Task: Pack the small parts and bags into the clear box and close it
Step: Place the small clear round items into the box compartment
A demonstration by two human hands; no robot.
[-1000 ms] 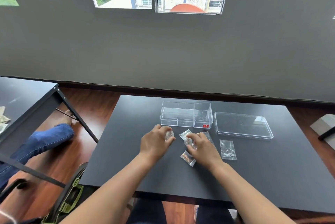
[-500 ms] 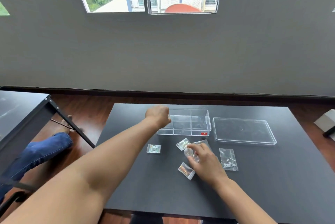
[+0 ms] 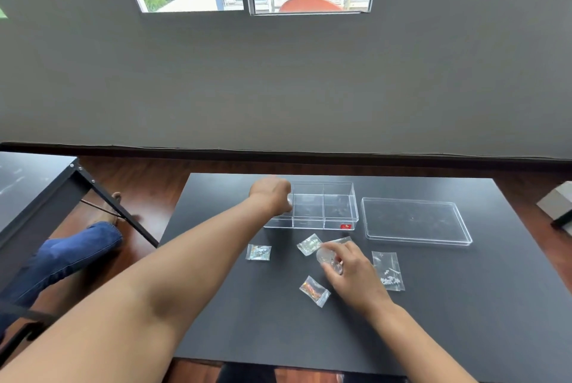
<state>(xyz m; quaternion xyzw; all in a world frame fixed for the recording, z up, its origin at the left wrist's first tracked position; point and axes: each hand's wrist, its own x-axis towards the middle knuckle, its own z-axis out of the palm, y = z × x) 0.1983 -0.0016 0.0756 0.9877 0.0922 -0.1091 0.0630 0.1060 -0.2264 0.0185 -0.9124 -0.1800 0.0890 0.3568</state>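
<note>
At the far left stands a second dark table [image 3: 28,184], and below it a leg in blue jeans [image 3: 71,255] stretches over the wooden floor. On the black table [image 3: 216,320], going left to right, there are five small clear bags, one clear box and one lid. The left hand [image 3: 272,198] reaches over the left end of the clear box [image 3: 323,206], its fingers curled together around a small clear round part that only just shows at the fingertips; how firmly it is gripped cannot be told. The box is see-through, open on top, split by thin walls into compartments, with a small red label [image 3: 346,226] on its near right corner. Nearer the person, the first bag [image 3: 258,252] lies flat by itself, with pale bits inside. Next comes a bag [image 3: 309,244] just beside the right hand, and in front of it a bag with orange pieces [image 3: 314,290]. The right hand [image 3: 349,268] is closed on a small clear round container [image 3: 328,257], thumb and fingers pinching it just above the table. A fourth bag [image 3: 340,240] peeks out behind those fingers, mostly hidden. To the right lies the fifth bag [image 3: 388,271], longer, holding tiny white pieces at its lower end. The flat clear lid [image 3: 414,221] rests on the table just beside the box, to its right, apart from it.
</note>
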